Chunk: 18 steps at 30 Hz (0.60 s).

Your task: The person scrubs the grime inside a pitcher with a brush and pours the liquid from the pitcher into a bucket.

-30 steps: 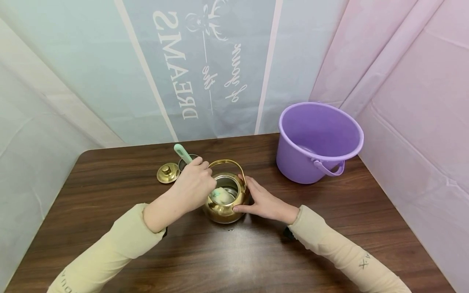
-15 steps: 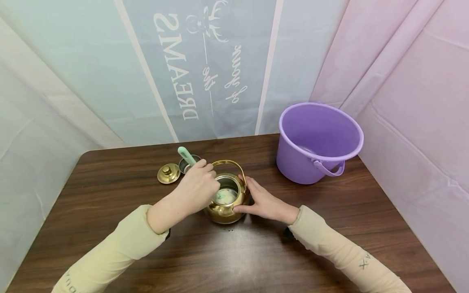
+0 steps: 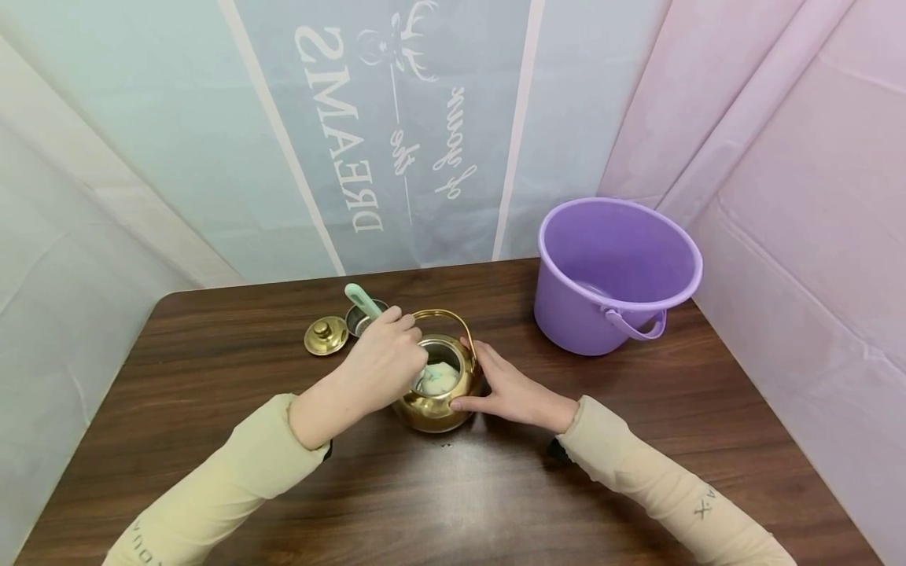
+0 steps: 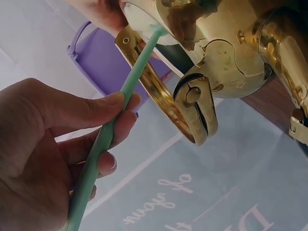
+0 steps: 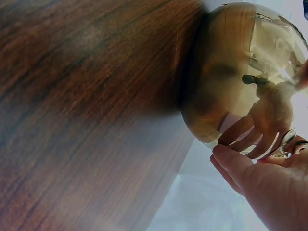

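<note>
My left hand grips the mint-green handle of a cup brush, thumb against bent fingers in the left wrist view. The whitish brush head with a green centre sits inside the mouth of a brass kettle. The kettle stands upright on the table with its hoop handle raised. On the kettle's right side my right hand holds the body, thumb in front and fingers further back. Its fingertips touch the shiny curved side in the right wrist view.
A brass lid lies left of the kettle, beside a small round metal strainer partly hidden by the brush. To the right at the back stands a purple bucket, its handle hanging at the front. Cloth curtains border the dark wooden table.
My left hand has shifted slightly right with the brush. The brush head has moved within the kettle's mouth, lower at half a second ago and higher again now. My right hand stays put.
</note>
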Available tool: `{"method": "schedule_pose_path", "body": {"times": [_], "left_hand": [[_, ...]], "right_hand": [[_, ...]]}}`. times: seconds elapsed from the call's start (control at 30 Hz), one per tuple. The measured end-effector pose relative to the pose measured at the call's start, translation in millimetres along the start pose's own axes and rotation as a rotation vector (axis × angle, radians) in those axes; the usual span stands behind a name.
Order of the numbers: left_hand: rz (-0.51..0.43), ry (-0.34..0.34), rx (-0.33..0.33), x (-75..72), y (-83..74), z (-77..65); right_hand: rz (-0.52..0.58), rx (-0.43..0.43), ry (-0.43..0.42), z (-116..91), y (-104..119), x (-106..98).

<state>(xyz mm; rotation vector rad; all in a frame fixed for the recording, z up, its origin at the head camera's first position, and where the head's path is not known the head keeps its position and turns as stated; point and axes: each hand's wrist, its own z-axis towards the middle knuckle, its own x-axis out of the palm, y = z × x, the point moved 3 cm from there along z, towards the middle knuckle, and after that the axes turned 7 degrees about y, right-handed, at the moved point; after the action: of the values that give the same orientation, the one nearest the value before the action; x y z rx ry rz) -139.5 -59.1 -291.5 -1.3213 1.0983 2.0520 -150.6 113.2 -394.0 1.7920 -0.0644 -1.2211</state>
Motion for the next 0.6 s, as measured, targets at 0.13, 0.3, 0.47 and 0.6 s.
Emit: {"method": "schedule_pose_path", "body": {"times": [0.13,0.3,0.47,0.6], "left_hand": [[0.006,-0.001,-0.002,1.2,-0.7,0.4],[0.006,0.003,-0.013,4.0,-0.8,0.7],[0.013,-0.011,-0.022,6.2,0.1,1.6],[0.028,-0.003,-0.038,7.8,1.1,1.9]], "right_hand": [[0.0,0.003,0.003,0.2,-0.8,0.3],[-0.004,0.0,0.003,0.0,-1.8,1.3],[-0.003,-0.003,0.0,-0.1,-2.1,1.3],[-0.002,-0.004,-0.001,-0.2,-1.9,1.3]]}}
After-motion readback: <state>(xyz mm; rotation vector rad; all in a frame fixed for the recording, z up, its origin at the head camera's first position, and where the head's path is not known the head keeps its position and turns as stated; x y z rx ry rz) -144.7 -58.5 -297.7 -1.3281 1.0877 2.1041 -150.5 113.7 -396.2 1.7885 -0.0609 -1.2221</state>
